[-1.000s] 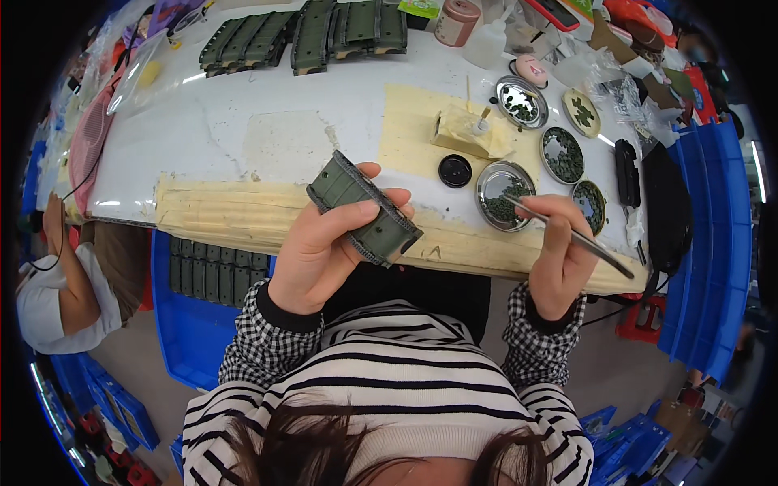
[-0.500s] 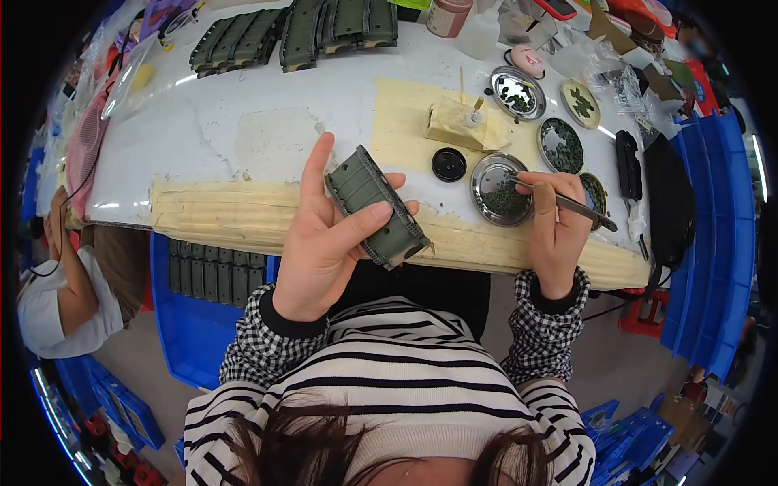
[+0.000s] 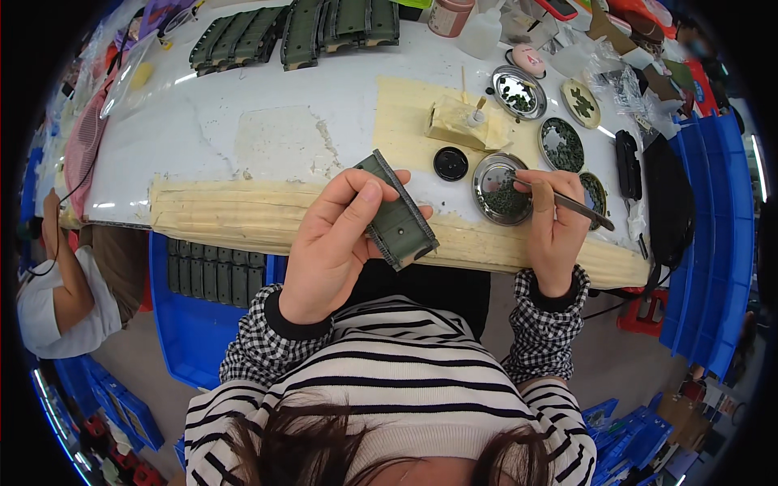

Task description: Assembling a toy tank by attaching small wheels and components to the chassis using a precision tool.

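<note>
My left hand (image 3: 332, 243) grips a dark green ribbed model piece (image 3: 399, 229) with toothed edges, tilted above the table's front edge. Its thumb and fingers close round the piece, whose left part they hide. A pair of metal tweezers (image 3: 585, 212) is held in my right hand (image 3: 555, 231), the thumb and fingers pinched on it. The tweezers' tips are over or close by a round metal dish (image 3: 486, 202) of tiny dark green bits; whether they pinch a bit I cannot tell. Left of that dish lies a round black lid (image 3: 450, 164).
More metal dishes (image 3: 561, 146) of green parts stand at right, by a tape-covered block (image 3: 458, 125). Similar green pieces (image 3: 340, 36) lie at the back. A blue bin (image 3: 182, 340) of them sits below left. Another person's arm (image 3: 69, 275) shows at far left.
My left forefinger, stretched out before, has bent down onto the green piece, and the piece has turned a little in that hand. My right hand has hardly moved.
</note>
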`<state>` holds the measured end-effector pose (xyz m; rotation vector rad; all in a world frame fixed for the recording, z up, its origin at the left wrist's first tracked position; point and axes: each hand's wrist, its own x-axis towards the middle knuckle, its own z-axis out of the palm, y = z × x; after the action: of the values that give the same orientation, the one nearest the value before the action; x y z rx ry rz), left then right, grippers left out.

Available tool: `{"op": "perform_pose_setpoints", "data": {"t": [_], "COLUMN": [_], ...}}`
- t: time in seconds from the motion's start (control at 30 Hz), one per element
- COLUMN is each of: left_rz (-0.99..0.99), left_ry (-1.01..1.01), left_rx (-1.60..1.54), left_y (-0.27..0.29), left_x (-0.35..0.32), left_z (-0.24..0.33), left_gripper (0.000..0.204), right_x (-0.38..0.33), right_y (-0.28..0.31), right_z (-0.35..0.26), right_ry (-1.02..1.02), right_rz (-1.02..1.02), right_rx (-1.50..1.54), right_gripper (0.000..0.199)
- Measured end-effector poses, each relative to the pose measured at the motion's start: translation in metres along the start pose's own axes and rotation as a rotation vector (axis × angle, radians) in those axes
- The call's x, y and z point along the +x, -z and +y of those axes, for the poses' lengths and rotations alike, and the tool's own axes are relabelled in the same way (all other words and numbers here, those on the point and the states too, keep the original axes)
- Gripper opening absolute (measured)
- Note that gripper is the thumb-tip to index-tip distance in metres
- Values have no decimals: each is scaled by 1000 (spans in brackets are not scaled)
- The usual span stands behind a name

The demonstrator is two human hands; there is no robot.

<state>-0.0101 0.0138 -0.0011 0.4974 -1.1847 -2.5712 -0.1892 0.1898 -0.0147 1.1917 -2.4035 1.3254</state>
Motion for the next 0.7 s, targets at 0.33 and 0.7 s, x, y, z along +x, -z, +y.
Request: {"op": "perform_pose_setpoints", "data": {"t": [0.33,0.7], "left_rz": [-293,-242], "left_ry": [314,179], "left_rx": [-269,-224], "left_y": [-7,-4], "left_x": [4,2], "left_z": [-5,-10], "left_gripper": [29,24], "right_x": [4,-10], "right_y": [-10,-12], "right_z": [-49,-74], "right_ry": [193,-53], "right_rz": [-295,-235], "right_rx": [554,721], "right_gripper": [19,26]}}
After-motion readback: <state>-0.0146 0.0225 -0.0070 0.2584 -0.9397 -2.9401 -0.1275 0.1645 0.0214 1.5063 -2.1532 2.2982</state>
